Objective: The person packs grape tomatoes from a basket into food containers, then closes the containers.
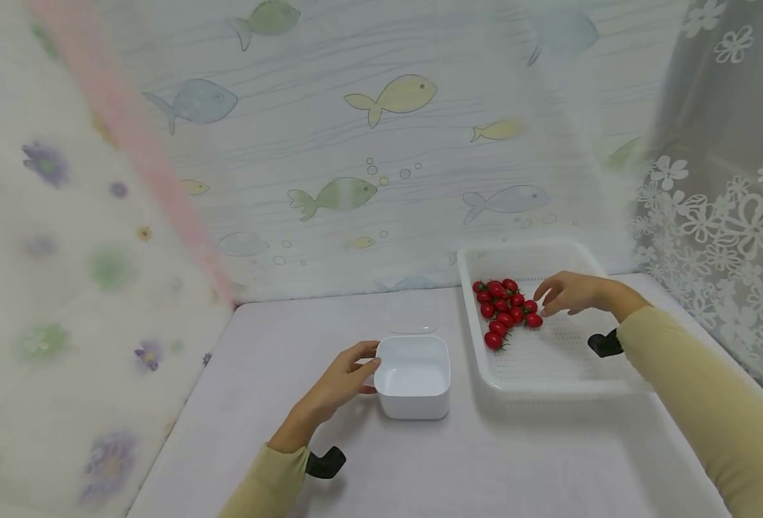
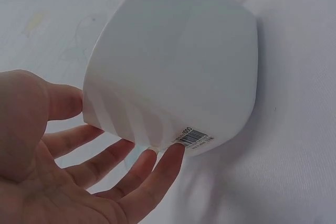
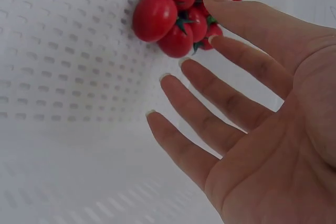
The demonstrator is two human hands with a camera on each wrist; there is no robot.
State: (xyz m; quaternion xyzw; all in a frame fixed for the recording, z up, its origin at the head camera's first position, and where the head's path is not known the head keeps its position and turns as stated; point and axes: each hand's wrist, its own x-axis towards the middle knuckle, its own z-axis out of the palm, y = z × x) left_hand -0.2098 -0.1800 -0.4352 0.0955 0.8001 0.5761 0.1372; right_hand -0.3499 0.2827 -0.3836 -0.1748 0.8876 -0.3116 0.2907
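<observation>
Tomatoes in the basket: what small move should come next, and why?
Probably ease the fingers of the right hand onto the nearest tomato: they hover beside the pile, holding nothing, while the left hand touches an empty white box.

Head view: scene evenly lit, moderately bright, diffuse; light direction cannot be fixed. Faint, soft-edged shadows are cast below the white basket (image 1: 569, 389) and at the base of the white container (image 1: 413, 408). Wrist views are dimmer, greyer. Small highlights are caught on the tomatoes (image 3: 155, 17); pale streaks are reflected near the barcode label (image 2: 194, 138), itself slightly softened.
</observation>
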